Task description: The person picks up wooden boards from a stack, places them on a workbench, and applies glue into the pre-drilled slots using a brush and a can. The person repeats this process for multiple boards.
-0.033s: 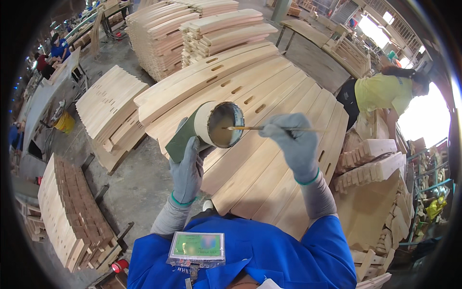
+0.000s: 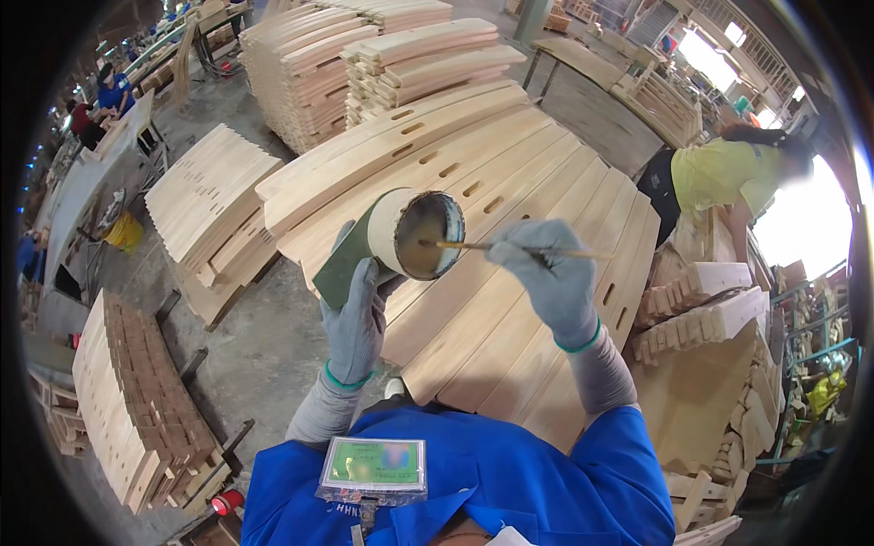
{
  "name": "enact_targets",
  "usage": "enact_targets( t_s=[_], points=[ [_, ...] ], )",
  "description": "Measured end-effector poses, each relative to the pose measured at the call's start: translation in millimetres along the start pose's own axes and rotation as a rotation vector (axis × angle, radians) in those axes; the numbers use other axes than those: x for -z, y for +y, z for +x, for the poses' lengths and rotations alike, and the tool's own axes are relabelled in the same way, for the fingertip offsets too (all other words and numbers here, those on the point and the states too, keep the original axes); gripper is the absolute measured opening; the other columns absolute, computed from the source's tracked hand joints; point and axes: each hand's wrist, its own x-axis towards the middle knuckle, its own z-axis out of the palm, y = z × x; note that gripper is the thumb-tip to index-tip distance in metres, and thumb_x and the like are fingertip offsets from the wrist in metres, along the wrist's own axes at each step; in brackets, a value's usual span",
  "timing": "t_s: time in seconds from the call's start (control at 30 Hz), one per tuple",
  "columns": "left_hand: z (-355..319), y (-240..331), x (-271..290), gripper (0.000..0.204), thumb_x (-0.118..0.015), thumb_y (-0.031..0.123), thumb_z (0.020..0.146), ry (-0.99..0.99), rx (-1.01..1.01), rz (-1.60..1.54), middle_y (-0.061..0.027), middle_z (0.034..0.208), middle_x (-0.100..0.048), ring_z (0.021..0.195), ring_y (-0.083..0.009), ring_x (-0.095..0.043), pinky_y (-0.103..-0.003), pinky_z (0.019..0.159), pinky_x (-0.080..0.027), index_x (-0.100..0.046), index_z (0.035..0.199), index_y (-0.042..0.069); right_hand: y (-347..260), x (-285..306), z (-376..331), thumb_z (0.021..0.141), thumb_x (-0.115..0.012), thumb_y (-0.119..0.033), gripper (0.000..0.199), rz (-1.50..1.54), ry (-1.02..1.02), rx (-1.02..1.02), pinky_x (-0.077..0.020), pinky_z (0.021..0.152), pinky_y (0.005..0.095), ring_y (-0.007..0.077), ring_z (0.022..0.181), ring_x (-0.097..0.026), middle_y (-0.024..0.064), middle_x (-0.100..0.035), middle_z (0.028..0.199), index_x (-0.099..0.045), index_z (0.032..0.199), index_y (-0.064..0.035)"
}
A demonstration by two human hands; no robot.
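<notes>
1. Holding a round, cream-walled can point(image 2: 387, 232) out in front of the chest, the left hand point(image 2: 355, 323) is curled about its lower side, thumb and fingers parted only as wide as the grip needs; a dark green part point(image 2: 344, 264) shows by the palm, and whether it is one with the can I cannot tell.
2. Look at the can: it is tilted above the pale boards point(image 2: 492, 346), mouth turned rightward; murky brownish liquid point(image 2: 421, 223) shows inside.
3. Now the right hand point(image 2: 551, 268), gloved in grey like its partner; its fingers are closed in a pinch on a thin wooden stick point(image 2: 473, 245), nearly level, tip within the can's mouth; whether it touches the liquid, I cannot tell.
4. Beneath both hands, those boards lie side by side, some with long slots; stacks of curved wood point(image 2: 296, 77) rise beyond, and another pile point(image 2: 205, 200) lies to the left.
5. Over on the right, a co-worker in a yellow top point(image 2: 724, 177) bends near more wooden pieces point(image 2: 696, 323); far left, a yellow bucket point(image 2: 125, 233); a badge point(image 2: 378, 464) rests on the blue shirt point(image 2: 546, 482).
</notes>
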Motion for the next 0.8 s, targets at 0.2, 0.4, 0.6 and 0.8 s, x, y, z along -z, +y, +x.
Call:
enact_targets(
  t_s=[0.2, 0.4, 0.6, 0.8],
  points=[
    [-3.3, 21.1, 4.6, 0.044, -0.05, 0.001, 0.092, 0.03, 0.022, -0.086, -0.0069, 0.101, -0.057, 0.071, -0.0087, -0.059, -0.029, 0.078, -0.055, -0.038, 0.134, 0.007, -27.9, -1.4, -8.2, 0.082, -0.057, 0.01, 0.014, -0.029, 0.128, 0.077, -0.0548, 0.068, 0.0305, 0.0227, 0.078, -0.065, 0.0187, -0.063, 0.085, -0.049, 0.09, 0.0017],
    [-5.4, 11.9, 3.1, 0.052, -0.045, 0.005, 0.094, 0.004, -0.277, -0.026, -0.0159, 0.131, -0.044, 0.118, -0.0222, -0.048, -0.04, 0.101, -0.042, -0.023, 0.14, -0.001, -43.2, -31.7, -35.6, 0.081, -0.055, 0.011, 0.012, -0.434, -0.167, 0.344, -0.0547, 0.073, 0.036, 0.0296, 0.086, -0.066, 0.0212, -0.062, 0.095, -0.049, 0.083, 0.0015],
    [1.6, 15.2, 8.6, 0.043, -0.046, 0.004, 0.093, 0.082, -0.102, -0.144, -0.0118, 0.124, -0.051, 0.109, -0.0183, -0.055, -0.038, 0.097, -0.045, -0.035, 0.135, 0.003, -25.5, -30.0, -62.1, 0.078, -0.059, 0.014, 0.024, 0.028, 0.012, 0.295, -0.0552, 0.076, 0.0401, 0.0334, 0.091, -0.065, 0.0253, -0.059, 0.103, -0.049, 0.095, -0.0001],
    [-1.2, -11.5, 42.8, 0.029, -0.047, 0.005, 0.094, 0.03, -0.034, 0.064, -0.0065, 0.114, -0.057, 0.104, -0.0157, -0.058, -0.035, 0.095, -0.047, -0.049, 0.123, 0.004, -5.5, -45.5, -47.8, 0.081, -0.055, 0.016, 0.024, 0.231, 0.157, 0.178, -0.0567, 0.075, 0.0381, 0.0303, 0.088, -0.066, 0.0241, -0.059, 0.101, -0.045, 0.097, 0.0013]
  ],
)
